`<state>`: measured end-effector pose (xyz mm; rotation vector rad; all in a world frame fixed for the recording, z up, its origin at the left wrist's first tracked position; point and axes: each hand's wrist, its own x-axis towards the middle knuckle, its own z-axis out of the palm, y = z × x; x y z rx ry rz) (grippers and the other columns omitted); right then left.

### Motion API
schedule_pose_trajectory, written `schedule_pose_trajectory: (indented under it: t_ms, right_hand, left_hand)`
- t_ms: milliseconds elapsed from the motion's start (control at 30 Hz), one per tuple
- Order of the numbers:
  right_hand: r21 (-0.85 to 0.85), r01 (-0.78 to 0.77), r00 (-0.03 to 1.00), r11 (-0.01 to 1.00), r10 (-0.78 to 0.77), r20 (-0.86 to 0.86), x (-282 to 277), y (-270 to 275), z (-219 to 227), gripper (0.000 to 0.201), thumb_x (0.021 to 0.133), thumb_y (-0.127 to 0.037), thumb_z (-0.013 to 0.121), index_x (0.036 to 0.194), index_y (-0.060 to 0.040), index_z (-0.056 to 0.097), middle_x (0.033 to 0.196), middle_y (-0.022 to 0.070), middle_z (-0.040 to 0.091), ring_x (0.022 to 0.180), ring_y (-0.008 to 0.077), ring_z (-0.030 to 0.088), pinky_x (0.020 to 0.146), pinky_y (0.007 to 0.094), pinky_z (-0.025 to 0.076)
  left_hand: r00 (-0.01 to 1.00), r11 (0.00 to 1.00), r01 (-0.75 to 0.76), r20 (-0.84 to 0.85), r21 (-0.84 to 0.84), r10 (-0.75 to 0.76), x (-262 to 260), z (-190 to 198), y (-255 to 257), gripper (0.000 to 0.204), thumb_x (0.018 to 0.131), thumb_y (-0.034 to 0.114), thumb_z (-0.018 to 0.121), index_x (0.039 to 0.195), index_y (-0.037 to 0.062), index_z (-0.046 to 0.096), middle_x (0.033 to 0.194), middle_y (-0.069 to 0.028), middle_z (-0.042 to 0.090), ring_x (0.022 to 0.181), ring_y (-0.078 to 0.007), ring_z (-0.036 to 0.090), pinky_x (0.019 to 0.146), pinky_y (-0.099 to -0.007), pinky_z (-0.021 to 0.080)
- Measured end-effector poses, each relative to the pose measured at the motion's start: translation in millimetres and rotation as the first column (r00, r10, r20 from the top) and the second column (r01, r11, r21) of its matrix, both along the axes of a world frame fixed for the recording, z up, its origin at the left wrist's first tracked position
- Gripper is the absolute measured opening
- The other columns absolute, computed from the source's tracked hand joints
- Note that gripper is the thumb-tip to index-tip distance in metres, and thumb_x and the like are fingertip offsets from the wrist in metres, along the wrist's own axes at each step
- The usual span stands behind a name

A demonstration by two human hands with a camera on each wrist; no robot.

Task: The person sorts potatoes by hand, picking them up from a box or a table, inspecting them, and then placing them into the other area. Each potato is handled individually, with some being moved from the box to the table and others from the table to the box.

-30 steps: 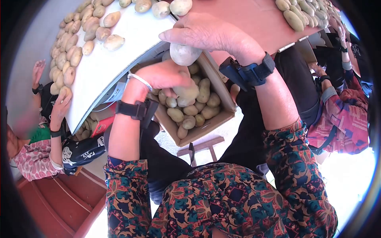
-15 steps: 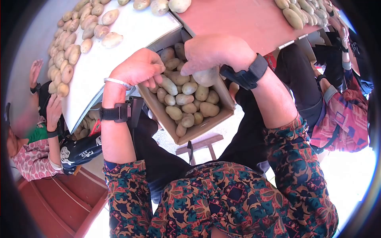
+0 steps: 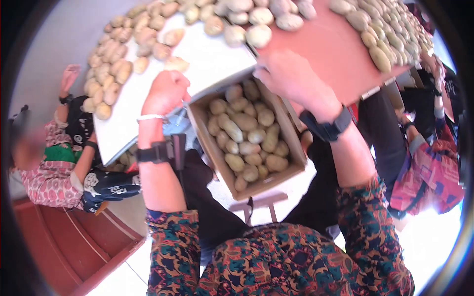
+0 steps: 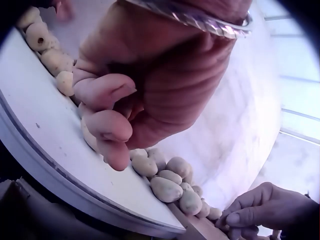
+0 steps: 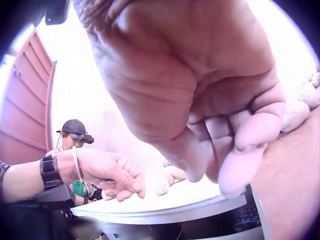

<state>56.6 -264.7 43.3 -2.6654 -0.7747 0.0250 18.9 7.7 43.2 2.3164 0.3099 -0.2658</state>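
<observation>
My left hand [image 3: 167,92] hovers at the near edge of the white table [image 3: 217,56], its fingers loosely curled around nothing. Just beyond it lies a single potato [image 3: 176,64]. My right hand [image 3: 291,74] is over the edge of the red tabletop [image 3: 328,54], past the box's far right corner; in the right wrist view its palm [image 5: 200,75] is bare and the fingers bend loosely. Between and below both hands stands a cardboard box [image 3: 210,148] holding many potatoes [image 3: 247,122]. Loose potatoes [image 3: 259,35] lie in a row beyond my right hand.
A heap of potatoes [image 3: 106,76] covers the white table's left side, and another heap [image 3: 390,42] sits at the red tabletop's far right. One person [image 3: 54,172] sits at left, another [image 3: 429,167] at right. A wooden stool [image 3: 261,204] stands below the box.
Both hands held potatoes over the box a second ago; the left emptied first, then the right. The hands have since moved away from over the box, and the head view has shifted.
</observation>
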Motion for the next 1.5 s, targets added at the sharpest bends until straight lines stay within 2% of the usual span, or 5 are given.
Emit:
schedule_pose_trajectory:
  t_ms: [533, 1033, 1233, 1267, 1500]
  right_hand:
    - [0.312, 0.078, 0.997, 0.947, -0.068, -0.045, -18.0, 23.1, 12.3, 0.021, 0.086, -0.022, 0.062, 0.079, -0.0038, 0.067, 0.075, 0.0205, 0.066, 0.076, 0.0388, 0.067, 0.07, 0.0481, 0.054]
    - [0.259, 0.043, 0.999, 0.965, -0.047, 0.01, -15.3, 34.9, 13.8, 0.018, 0.087, -0.02, 0.064, 0.08, -0.0041, 0.067, 0.069, 0.0187, 0.065, 0.069, 0.0383, 0.066, 0.064, 0.047, 0.054]
    - [0.26, 0.079, 0.997, 0.962, -0.075, -0.029, -17.4, 39.1, 20.0, 0.019, 0.088, -0.021, 0.064, 0.081, -0.0036, 0.067, 0.072, 0.0192, 0.066, 0.073, 0.0378, 0.067, 0.067, 0.0469, 0.055]
    - [0.27, 0.085, 0.996, 0.959, -0.077, -0.038, -18.0, 39.3, 21.3, 0.019, 0.088, -0.021, 0.063, 0.082, -0.0038, 0.068, 0.072, 0.0193, 0.066, 0.074, 0.0377, 0.067, 0.068, 0.0468, 0.055]
    - [0.295, 0.073, 0.997, 0.953, -0.071, -0.019, -21.1, 37.8, 22.1, 0.018, 0.088, -0.022, 0.063, 0.083, -0.0049, 0.068, 0.074, 0.0189, 0.067, 0.075, 0.0375, 0.067, 0.069, 0.0471, 0.055]
  left_hand:
    - [0.775, 0.861, -0.412, 0.612, 0.297, 0.16, 56.4, -17.1, 70.3, 0.024, 0.083, 0.01, 0.058, 0.102, 0.0023, 0.07, 0.102, -0.0221, 0.069, 0.099, -0.0373, 0.066, 0.087, -0.0433, 0.05]
    - [0.926, 0.651, -0.357, 0.342, 0.669, 0.156, 115.7, -32.1, 100.0, 0.044, 0.08, 0.016, 0.068, 0.12, 0.001, 0.059, 0.121, -0.0237, 0.058, 0.113, -0.0384, 0.057, 0.097, -0.0441, 0.048]
    - [0.824, 0.941, -0.307, 0.535, 0.14, 0.189, 99.1, -30.3, 110.1, 0.052, 0.081, 0.025, 0.075, 0.122, -0.0015, 0.056, 0.12, -0.0223, 0.059, 0.107, -0.0369, 0.061, 0.094, -0.0428, 0.051]
    - [0.803, 0.912, -0.189, 0.477, -0.365, 0.357, 90.5, -30.1, 103.1, 0.047, 0.086, 0.018, 0.07, 0.126, -0.0011, 0.053, 0.123, -0.0201, 0.059, 0.107, -0.0321, 0.061, 0.091, -0.0412, 0.051]
    - [0.932, 0.006, 0.169, 0.161, -0.986, 0.325, 17.0, 19.3, 45.4, 0.049, 0.1, 0.018, 0.048, 0.143, -0.0005, 0.036, 0.134, -0.0287, 0.048, 0.107, -0.0293, 0.057, 0.085, -0.0345, 0.051]
